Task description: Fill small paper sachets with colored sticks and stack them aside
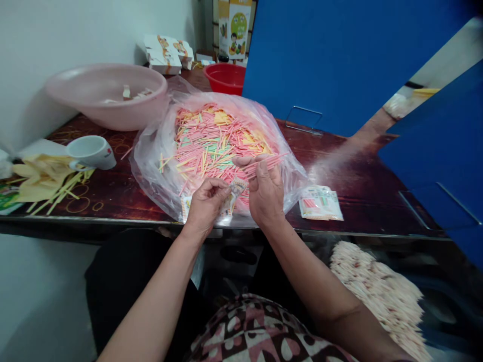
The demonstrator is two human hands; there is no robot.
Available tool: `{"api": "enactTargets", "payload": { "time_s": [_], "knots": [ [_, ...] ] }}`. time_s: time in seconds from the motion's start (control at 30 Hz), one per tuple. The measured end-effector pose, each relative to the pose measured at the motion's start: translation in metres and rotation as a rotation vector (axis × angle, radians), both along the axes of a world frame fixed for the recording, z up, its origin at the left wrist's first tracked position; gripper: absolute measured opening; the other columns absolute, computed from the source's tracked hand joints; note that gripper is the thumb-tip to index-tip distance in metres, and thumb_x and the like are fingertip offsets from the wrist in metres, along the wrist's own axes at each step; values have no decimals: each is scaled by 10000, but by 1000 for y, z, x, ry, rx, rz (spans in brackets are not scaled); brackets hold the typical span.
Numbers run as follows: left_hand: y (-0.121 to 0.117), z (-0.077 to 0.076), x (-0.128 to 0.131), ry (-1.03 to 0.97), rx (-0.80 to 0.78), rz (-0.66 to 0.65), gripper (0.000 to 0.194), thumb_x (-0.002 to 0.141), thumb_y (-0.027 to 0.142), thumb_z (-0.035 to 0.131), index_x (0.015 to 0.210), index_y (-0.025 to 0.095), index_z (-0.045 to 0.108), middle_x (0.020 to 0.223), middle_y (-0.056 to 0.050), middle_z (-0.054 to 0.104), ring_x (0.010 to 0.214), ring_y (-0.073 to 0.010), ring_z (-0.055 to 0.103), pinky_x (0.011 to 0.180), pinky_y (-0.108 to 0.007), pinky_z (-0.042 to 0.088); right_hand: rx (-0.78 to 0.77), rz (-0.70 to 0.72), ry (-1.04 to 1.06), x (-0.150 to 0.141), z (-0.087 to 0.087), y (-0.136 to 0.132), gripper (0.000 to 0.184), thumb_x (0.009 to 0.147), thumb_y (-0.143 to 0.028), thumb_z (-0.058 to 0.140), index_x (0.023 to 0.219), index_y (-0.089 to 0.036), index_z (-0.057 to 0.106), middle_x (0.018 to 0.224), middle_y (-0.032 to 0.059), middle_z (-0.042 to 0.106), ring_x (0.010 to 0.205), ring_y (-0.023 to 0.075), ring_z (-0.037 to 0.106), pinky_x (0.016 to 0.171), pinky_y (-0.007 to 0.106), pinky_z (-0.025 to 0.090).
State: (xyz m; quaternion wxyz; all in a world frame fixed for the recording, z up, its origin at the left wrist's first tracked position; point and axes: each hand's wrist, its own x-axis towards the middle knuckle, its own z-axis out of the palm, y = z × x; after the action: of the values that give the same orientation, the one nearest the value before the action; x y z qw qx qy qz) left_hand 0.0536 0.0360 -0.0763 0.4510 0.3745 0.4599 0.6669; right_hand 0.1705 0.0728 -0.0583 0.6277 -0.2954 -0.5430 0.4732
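a left hand [207,202] pinches a small packet [238,186] as the right hand [267,193] grips pink sticks [274,161] over a bag [151,157].

Sticks [206,125] lie in the bag [151,158], mug [94,152] left, packets [320,203] right.

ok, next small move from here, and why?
Probably bring the pink sticks to the small packet: the right hand holds them in a bunch outside it, the left hand pinches it close by, and the packets lying farther right appear to have sticks inside.
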Motion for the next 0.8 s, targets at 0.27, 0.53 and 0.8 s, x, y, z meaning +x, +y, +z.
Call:
{"api": "enactTargets", "payload": {
  "time_s": [0.27,0.53,0.8],
  "knots": [
    [1,-1,4,-180,-18,-18,289,569,283,926,700,193,685,722,22,648,678,-106,566,651,-212,477,126,-56,2,-5,-2,-10,255,1066,-455,469,1055,-247,617,1096,40,760,1076,195,704,1053,417,509],
    [1,-2,4,-207,-13,-15,312,571,270,933,720,181,674,737,26,634,699,-97,558,692,-217,474,164,-83,-100,-3,-6,-14,231,1066,-413,458,1061,-246,617,1135,46,767,1087,195,704,1054,418,510],
    [3,-4,7,-101,15,-5,268,638,288,868,761,186,653,784,12,637,746,-123,577,738,-254,488,64,3,-184,1,-4,-13,327,1032,-469,486,1096,-226,695,1192,74,759,1249,225,651,1170,445,441]
  ]
}}
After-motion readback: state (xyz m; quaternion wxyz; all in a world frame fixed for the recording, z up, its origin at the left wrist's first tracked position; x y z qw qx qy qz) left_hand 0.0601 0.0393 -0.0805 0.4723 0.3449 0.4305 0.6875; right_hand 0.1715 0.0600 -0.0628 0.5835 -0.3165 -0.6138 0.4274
